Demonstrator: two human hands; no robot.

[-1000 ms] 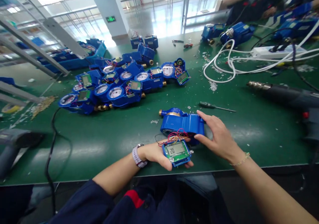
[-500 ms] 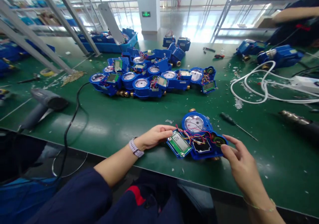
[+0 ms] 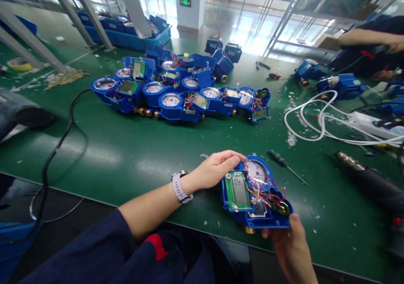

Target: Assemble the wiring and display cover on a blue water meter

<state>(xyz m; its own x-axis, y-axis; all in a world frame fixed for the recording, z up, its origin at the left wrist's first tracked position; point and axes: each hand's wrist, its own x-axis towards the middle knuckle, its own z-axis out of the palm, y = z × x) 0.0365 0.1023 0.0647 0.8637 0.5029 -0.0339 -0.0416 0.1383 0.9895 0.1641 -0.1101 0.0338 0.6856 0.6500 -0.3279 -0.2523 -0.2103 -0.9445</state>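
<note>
A blue water meter is tilted near the front edge of the bench, its electronics housing uncovered. A green circuit board with an LCD showing "20" lies over the housing's left part, joined by red, yellow and white wires. The round dial faces up behind it. My left hand grips the meter's upper left side, fingers reaching to the dial rim and thumb above the board. My right hand holds the housing's lower right corner, thumb on its edge and the other fingers partly hidden underneath.
Several more blue meters stand grouped farther back. A screwdriver lies right of the held meter, with a hot-air gun beyond it. White cable coils at right. Another grey heat gun lies left. A co-worker's arm shows far right.
The meter has turned and tipped toward me. My left hand has moved from the display board up to the dial side; my right hand has shifted lower under the corner. The view has swung right.
</note>
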